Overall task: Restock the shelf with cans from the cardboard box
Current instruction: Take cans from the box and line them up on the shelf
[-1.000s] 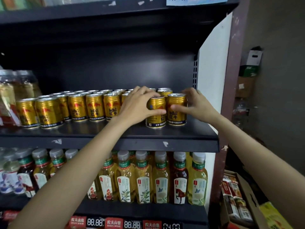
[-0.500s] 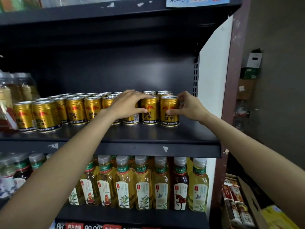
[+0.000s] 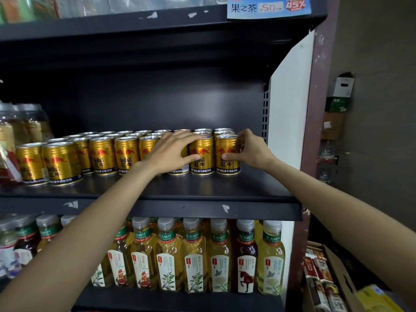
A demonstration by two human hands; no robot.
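Gold Red Bull cans fill the dark shelf (image 3: pixel 202 188): the left hand (image 3: pixel 171 152) grips one front can (image 3: pixel 201 155), the right hand (image 3: pixel 252 149) grips the end can (image 3: pixel 227 154). A hard shove could topple the packed rows behind. The cardboard box (image 3: pixel 337 280) at lower right holds cartons, not visibly cans.

Glossy gold metal cans (image 3: pixel 227 154) with bright silvery lids, smooth and reflective, gripped at the right end of the row. Beneath the grip, matt dark painted metal shelf (image 3: pixel 202 188), scuffed with pale chips along the front lip. Lower down, clear glossy plastic tea bottles (image 3: pixel 193 255) with smooth paper-like labels. Far right of the grip, dull brown cardboard box (image 3: pixel 337 273).
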